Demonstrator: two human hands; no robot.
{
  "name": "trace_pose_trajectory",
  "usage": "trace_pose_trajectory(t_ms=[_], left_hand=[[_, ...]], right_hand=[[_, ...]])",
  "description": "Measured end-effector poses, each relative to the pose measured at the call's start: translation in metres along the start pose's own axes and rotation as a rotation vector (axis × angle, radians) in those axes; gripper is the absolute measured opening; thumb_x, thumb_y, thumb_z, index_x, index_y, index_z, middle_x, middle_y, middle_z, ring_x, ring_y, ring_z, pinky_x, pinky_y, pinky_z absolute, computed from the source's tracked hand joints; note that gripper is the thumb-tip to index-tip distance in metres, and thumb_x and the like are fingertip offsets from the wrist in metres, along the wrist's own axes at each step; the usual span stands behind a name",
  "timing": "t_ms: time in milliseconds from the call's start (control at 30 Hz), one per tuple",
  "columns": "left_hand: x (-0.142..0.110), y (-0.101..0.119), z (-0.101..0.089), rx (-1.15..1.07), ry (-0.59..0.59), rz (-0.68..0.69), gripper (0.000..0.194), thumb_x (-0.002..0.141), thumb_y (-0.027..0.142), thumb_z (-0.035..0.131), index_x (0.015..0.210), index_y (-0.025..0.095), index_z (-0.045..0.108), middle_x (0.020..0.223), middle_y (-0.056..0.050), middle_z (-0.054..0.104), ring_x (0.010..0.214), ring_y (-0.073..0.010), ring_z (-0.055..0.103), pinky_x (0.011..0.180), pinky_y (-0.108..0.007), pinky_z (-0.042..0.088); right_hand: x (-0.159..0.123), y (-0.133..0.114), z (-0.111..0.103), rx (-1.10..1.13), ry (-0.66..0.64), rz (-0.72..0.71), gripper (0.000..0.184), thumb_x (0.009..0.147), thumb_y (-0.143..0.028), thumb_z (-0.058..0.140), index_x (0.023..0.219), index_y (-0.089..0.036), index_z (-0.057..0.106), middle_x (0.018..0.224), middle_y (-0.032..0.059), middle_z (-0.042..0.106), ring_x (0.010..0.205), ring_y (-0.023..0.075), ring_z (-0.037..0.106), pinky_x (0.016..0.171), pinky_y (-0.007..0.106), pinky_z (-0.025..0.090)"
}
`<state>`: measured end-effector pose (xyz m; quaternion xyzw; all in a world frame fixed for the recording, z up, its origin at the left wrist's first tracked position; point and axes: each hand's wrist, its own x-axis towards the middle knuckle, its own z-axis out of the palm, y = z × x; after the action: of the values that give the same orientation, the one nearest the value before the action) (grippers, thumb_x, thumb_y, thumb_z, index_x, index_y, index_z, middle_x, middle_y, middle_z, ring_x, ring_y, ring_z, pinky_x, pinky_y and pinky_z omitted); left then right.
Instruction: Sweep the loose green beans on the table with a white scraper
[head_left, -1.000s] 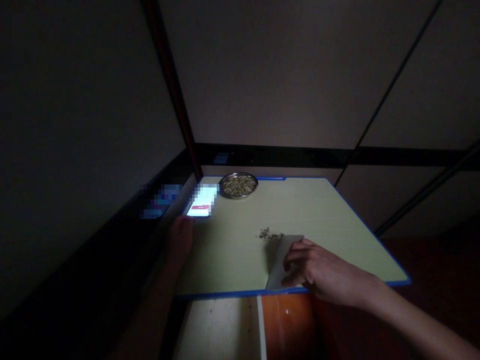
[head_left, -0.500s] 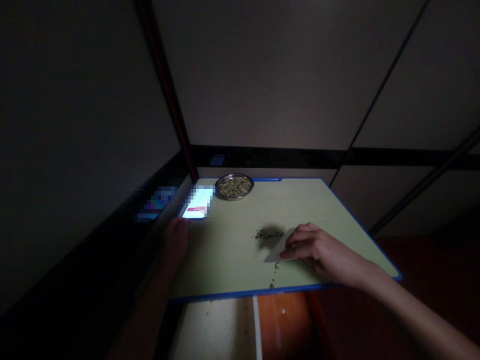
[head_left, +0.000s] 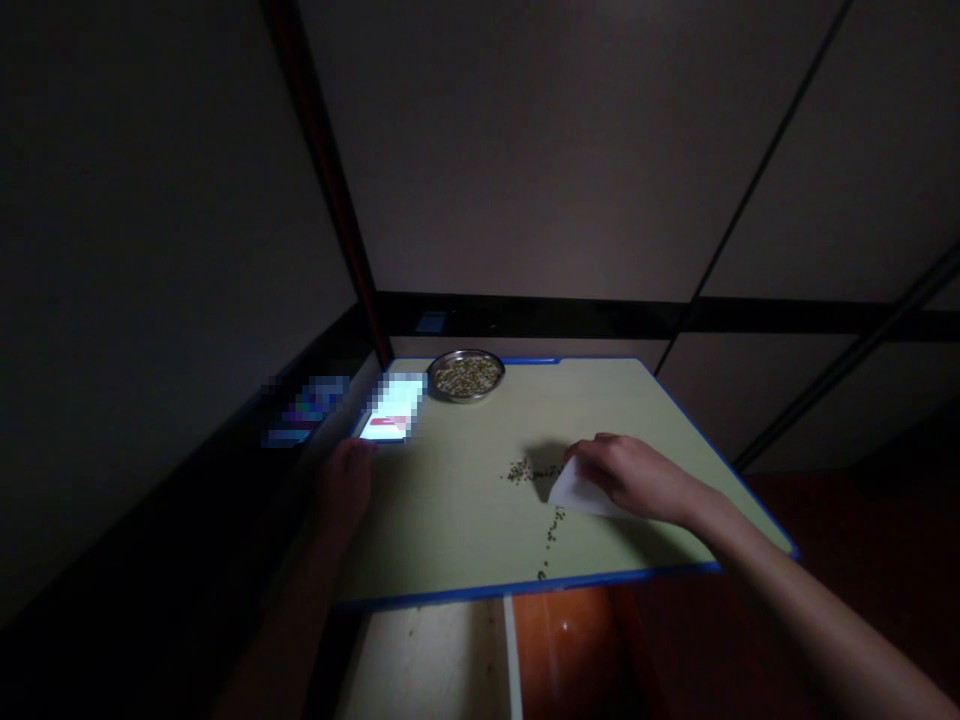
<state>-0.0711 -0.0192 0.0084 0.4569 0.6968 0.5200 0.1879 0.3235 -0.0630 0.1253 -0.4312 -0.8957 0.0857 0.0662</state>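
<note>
My right hand (head_left: 626, 475) is closed on a piece of white paper (head_left: 581, 490), tilted over the table with its lower corner just above the top. By the paper's left edge lies a loose pile of small dark grains (head_left: 521, 471). A thin trail of grains (head_left: 552, 535) runs from below the paper to the front edge. My left hand (head_left: 349, 485), in deep shade, is closed at the lower end of a lit phone (head_left: 391, 408) by the table's left edge. Its fingers are partly hidden. Behind, a round metal plate (head_left: 466, 400) holds many greenish and pale grains.
The pale table top (head_left: 450, 530) has a blue rim (head_left: 525, 592). Below its front edge are a pale surface (head_left: 435, 660) with a few specks and an orange surface (head_left: 562, 650). Dark panelled walls stand close behind and to the left, and the light is dim.
My right hand has lifted the paper from the front edge and moved it back and slightly right, uncovering the trail of grains. The left hand stays by the phone. The view has shifted slightly.
</note>
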Motion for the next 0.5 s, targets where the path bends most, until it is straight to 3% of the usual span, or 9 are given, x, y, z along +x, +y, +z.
trace_pose_trajectory(t_ms=[500], left_hand=[[-0.004,0.007,0.0,-0.006,0.005,-0.029,0.022,0.077,0.04,0.049,0.079,0.02,0.058,0.062,0.002,0.05,0.06,-0.0163,0.047,0.054,-0.028,0.038]], right_hand=[[0.02,-0.004,0.009,0.028,-0.037,-0.033,0.019,0.088,-0.015,0.051,0.099,-0.017,0.065,0.086,0.0072,0.067,0.073,0.0153,0.054,0.065,0.026,0.031]])
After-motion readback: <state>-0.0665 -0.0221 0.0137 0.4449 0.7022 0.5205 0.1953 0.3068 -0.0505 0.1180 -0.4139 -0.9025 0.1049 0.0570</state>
